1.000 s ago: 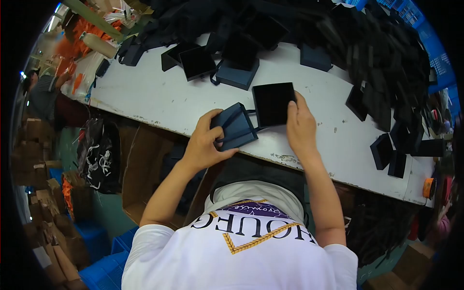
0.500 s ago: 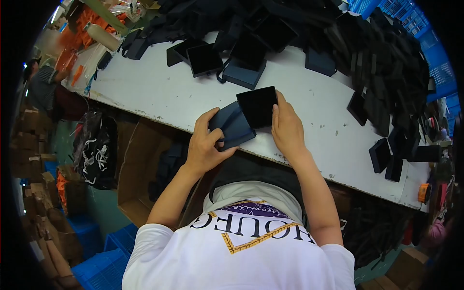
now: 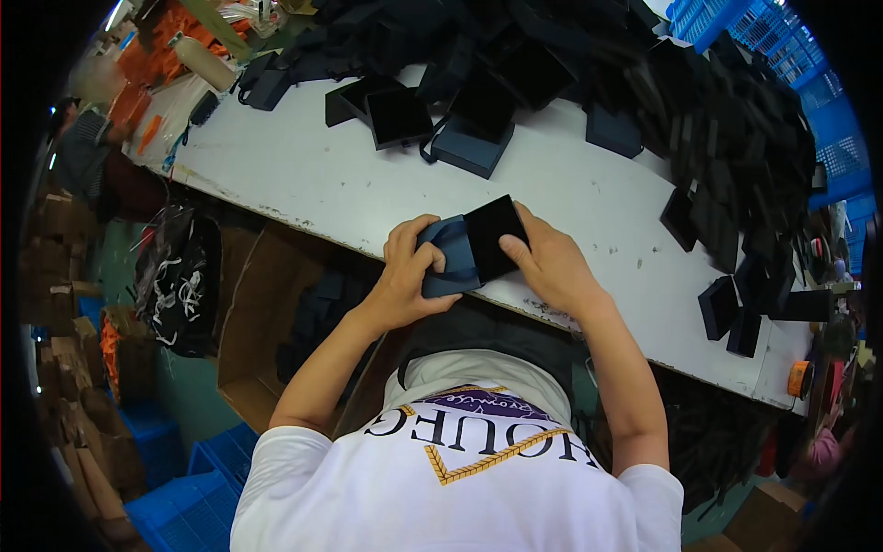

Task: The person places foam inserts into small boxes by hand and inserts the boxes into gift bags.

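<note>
Near the table's front edge, my left hand (image 3: pixel 405 274) is wrapped round a dark blue box sleeve (image 3: pixel 451 248) with a ribbon across it. From the right, my right hand (image 3: pixel 550 260) grips a black open-faced tray (image 3: pixel 494 237), its thumb on the tray's face. The tray's left side meets the sleeve's right side; whether it sits inside is hard to tell. Beyond my hands lie a blue box (image 3: pixel 471 149) and a black tray (image 3: pixel 399 117) on the white table (image 3: pixel 303 175).
A large heap of black boxes (image 3: pixel 681 110) covers the table's far and right parts. Several loose trays (image 3: pixel 718 307) lie at the right. An open carton (image 3: pixel 241 322) stands below the front edge. A person (image 3: pixel 87 156) is at the far left, near blue crates (image 3: pixel 189 515).
My right hand has brought the black tray left and down against the sleeve, and the tray has turned. My left hand has shifted slightly with the sleeve.
</note>
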`<state>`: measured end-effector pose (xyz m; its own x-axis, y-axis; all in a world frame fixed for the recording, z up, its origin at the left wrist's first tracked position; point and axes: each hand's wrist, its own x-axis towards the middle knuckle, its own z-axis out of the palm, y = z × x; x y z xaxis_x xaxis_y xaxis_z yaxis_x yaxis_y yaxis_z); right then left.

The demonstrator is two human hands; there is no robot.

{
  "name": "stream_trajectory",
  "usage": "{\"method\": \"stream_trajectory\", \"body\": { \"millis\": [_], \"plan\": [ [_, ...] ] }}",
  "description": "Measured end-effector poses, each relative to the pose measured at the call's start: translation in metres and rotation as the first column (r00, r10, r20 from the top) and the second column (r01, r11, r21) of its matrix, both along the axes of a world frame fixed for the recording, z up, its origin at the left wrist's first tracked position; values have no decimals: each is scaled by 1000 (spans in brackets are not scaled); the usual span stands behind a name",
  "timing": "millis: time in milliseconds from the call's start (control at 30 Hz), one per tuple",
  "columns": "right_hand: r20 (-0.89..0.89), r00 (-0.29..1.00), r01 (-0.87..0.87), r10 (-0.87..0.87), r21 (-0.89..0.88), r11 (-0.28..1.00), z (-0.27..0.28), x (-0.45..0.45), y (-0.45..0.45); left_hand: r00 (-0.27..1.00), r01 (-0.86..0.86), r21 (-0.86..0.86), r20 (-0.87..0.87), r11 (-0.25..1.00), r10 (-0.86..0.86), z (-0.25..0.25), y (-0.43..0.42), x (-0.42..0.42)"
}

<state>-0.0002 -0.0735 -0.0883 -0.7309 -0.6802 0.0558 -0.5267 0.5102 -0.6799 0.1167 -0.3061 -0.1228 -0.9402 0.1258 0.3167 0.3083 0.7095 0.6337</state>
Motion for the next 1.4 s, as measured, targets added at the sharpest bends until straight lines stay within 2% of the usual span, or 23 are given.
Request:
{"method": "stream_trajectory", "body": {
  "millis": [33,167,233,300,400,500,533,567,600,633,700,767,800,867,900,967,1033,1133,1233,1333,1400],
  "plan": [
    [-33,999,28,-26,59,998,3,3,-2,1000,-3,15,4,1000,3,0,1,0],
    [116,992,-57,48,76,995,2,10,-16,997,-71,30,13,997,70,3,11,6],
    [10,995,-95,95,-19,995,-16,31,-33,992,-127,16,7,992,127,11,24,3],
    [20,995,-104,103,52,993,-9,29,-38,980,-195,25,54,980,194,10,30,8],
    [-28,967,-242,252,199,950,11,26,-47,974,-222,26,61,975,220,2,19,21],
    [-116,938,-323,327,57,945,3,23,-63,963,-268,-11,11,963,268,3,2,39],
    [-101,924,-360,368,90,929,6,19,-68,960,-281,-35,-3,959,281,5,-6,49],
    [-102,959,-260,264,52,964,5,10,-73,956,-293,-59,-21,954,293,6,-16,60],
    [-97,982,-159,159,17,987,0,0,-78,927,-376,-27,7,926,376,11,-25,73],
    [-91,994,-57,55,-17,998,-2,-13,-82,889,-457,6,36,889,457,16,-35,90],
    [-156,948,257,-279,-147,955,-3,-50,-79,717,-678,-99,131,728,685,5,-64,132],
    [-283,908,285,-310,-126,950,-35,-79,-80,510,-780,-374,86,502,856,-15,-85,171],
    [-346,879,308,-329,-115,944,-36,-85,-83,444,-808,-413,45,421,895,-15,-85,168],
    [-138,943,294,-303,-84,952,-38,-95,-86,299,-843,-477,-34,247,954,-17,-74,164],
    [-30,959,279,-281,-68,958,-33,-94,-88,411,-851,-355,6,386,912,-16,-70,156],
    [-26,964,261,-263,-65,963,-17,-78,-83,621,-780,-77,29,621,784,-7,-62,120],
    [-61,968,239,-243,-70,969,-14,-54,-66,750,-661,140,84,737,656,0,-44,79],
    [-188,956,215,-227,-80,973,-18,-7,-27,847,-531,201,79,823,526,18,-14,22],
    [-297,905,292,-304,-85,953,-20,37,2,892,-424,154,240,892,383,30,14,-20],
    [-324,866,386,-380,-49,921,-21,64,16,883,-335,-102,313,937,350,26,34,-50],
    [-334,846,429,-417,-41,903,-21,73,19,804,-312,-206,462,927,373,39,42,-65]
  ]
}}
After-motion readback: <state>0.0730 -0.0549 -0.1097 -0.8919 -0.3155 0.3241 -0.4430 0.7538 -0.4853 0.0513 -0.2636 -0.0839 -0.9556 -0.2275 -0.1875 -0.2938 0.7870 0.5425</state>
